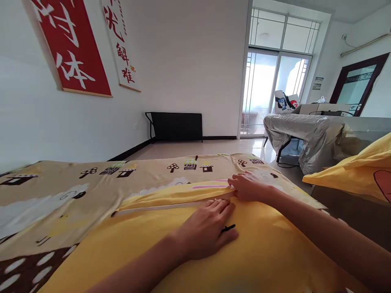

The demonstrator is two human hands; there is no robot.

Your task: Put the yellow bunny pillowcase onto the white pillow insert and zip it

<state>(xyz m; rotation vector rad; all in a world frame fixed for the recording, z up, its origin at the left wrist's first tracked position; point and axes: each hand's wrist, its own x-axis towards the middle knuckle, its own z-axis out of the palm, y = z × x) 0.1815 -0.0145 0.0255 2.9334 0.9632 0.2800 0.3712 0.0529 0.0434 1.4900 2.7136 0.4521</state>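
A yellow pillowcase [137,244] lies spread before me, with a long pale zipper strip [165,206] across its far side and a loose flap [171,194] beyond the strip. My left hand [206,228] rests palm down on the cloth, its fingertips at the strip and its thumb spread apart. A small black mark [228,228] shows beside that thumb; what it is I cannot make out. Close by, at the right end of the strip, my right hand [249,186] has its fingers closed on the pillowcase edge. Whether they hold a zipper pull is hidden.
Beneath lies a beige patterned sheet [100,191] with sheep and houses. Another yellow fabric piece [351,167] sits at right. Behind it stands a table with a silvery cover [305,130]. A black folded table [177,127] leans against the far wall.
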